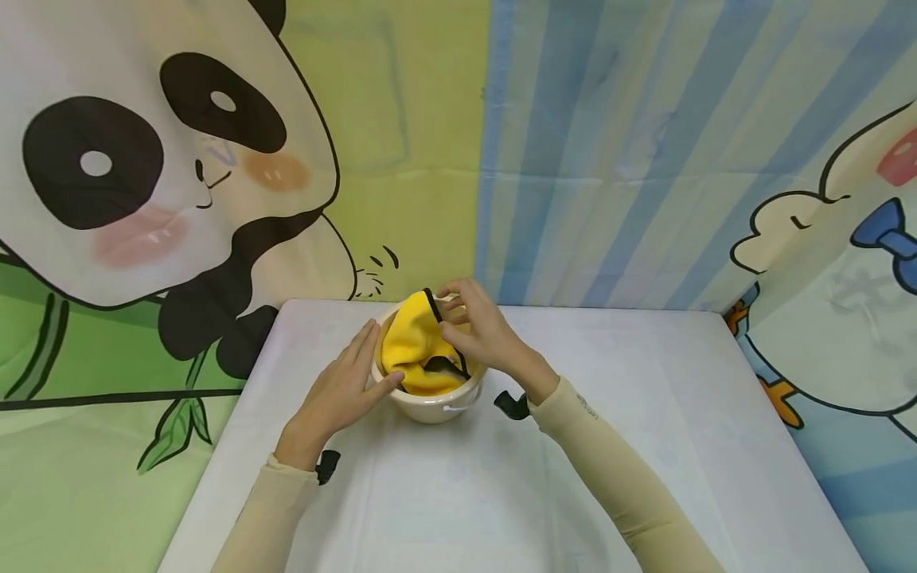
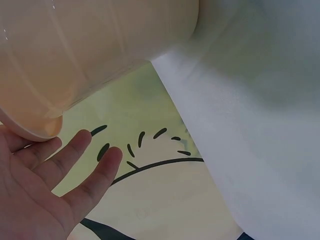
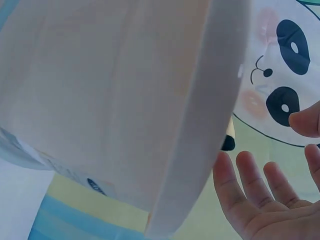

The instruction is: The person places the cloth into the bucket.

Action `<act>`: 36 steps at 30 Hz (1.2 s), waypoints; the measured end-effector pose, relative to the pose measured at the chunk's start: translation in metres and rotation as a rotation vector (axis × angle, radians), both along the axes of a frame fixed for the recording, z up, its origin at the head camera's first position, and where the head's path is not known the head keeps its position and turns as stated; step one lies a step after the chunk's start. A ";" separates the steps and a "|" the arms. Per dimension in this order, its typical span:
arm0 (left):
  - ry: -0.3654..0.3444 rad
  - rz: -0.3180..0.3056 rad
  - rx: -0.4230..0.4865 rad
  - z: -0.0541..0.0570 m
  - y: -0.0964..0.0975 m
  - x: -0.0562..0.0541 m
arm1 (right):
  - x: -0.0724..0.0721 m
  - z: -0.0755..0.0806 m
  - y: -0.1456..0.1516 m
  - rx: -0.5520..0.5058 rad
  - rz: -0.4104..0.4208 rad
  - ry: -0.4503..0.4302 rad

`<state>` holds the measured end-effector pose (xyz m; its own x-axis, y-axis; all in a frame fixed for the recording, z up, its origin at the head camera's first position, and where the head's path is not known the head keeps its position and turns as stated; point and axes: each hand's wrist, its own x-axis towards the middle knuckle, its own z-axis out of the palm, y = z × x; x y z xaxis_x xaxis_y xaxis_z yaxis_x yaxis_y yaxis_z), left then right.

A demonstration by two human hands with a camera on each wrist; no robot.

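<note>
A cream plastic bucket [image 1: 428,410] with a thin handle stands on the white table, its wall filling much of both wrist views. Bunched inside it is a yellow cloth item [image 1: 410,338] with black edging, partly rising to the rim. My left hand [image 1: 342,390] lies along the near left rim, fingers extended and thumb reaching over the front edge. Over the far right rim, my right hand [image 1: 489,328] hovers by the cloth's black edge. In the right wrist view its fingers [image 3: 225,180] are spread and loosely bent, with nothing pinched between them.
The white tabletop [image 1: 630,446] extends around the bucket. Behind it hangs a printed backdrop [image 1: 408,159] with a panda, blue stripes and a white cartoon figure. Black straps [image 1: 512,406] sit at the wrists.
</note>
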<state>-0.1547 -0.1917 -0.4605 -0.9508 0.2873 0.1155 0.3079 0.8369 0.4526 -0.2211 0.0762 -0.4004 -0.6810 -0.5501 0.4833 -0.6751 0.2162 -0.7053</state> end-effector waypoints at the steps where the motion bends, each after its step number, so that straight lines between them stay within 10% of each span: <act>1: -0.003 0.001 0.001 0.000 0.000 0.000 | 0.000 0.000 0.000 0.000 -0.001 0.000; 22: -0.023 0.029 0.091 0.008 -0.007 -0.002 | 0.003 -0.007 0.020 0.051 -0.113 0.085; 36: 0.142 0.115 0.081 0.011 -0.051 0.018 | 0.028 -0.028 0.121 0.018 -0.372 0.174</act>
<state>-0.1363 -0.2425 -0.4496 -0.9494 0.1623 0.2689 0.2781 0.8325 0.4791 -0.1928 0.1973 -0.4285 -0.7441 -0.2912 0.6013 -0.6575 0.4787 -0.5818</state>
